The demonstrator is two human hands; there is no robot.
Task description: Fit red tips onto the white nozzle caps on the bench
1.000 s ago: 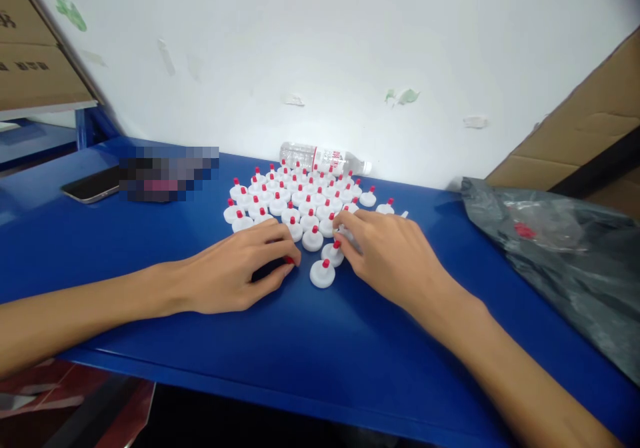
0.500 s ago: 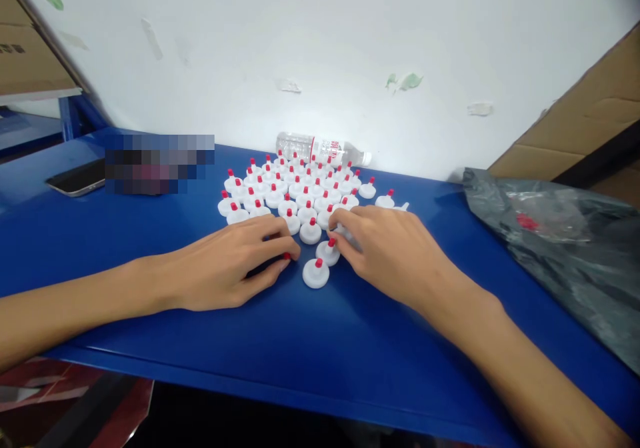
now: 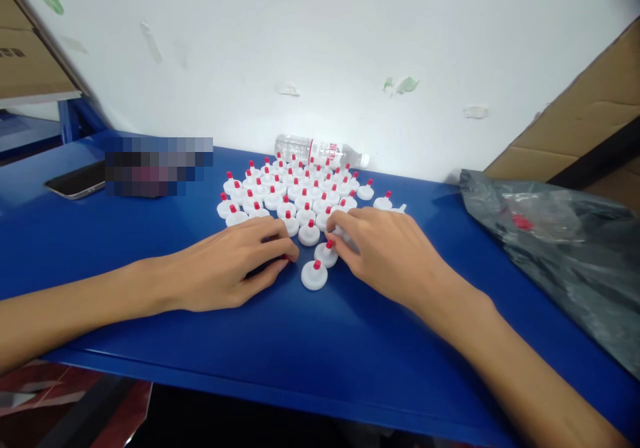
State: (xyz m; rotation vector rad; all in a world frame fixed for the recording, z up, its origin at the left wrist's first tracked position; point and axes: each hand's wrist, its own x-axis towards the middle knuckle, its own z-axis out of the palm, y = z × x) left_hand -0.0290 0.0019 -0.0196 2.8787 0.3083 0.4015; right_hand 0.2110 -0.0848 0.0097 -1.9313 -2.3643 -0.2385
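My left hand rests low over the blue table, its thumb and fingertips pinched together on a small red cap that shows only in part. To the right, my right hand has its thumb and index finger closed around a white nozzle lid, mostly hidden by the fingers. Between the hands stand two white lids with red tips, a front lid and one just behind it. Beyond them, several more red-tipped lids sit upright in a tight cluster.
A clear plastic bottle lies on its side against the wall. At the right, a lid with a bare white nozzle is partly covered by my hand. A grey plastic bag bears a clear bag with red pieces. A phone lies left.
The view has shifted very slightly. Both hands keep nearly the same pose and place, and the lids have not visibly moved on the table.
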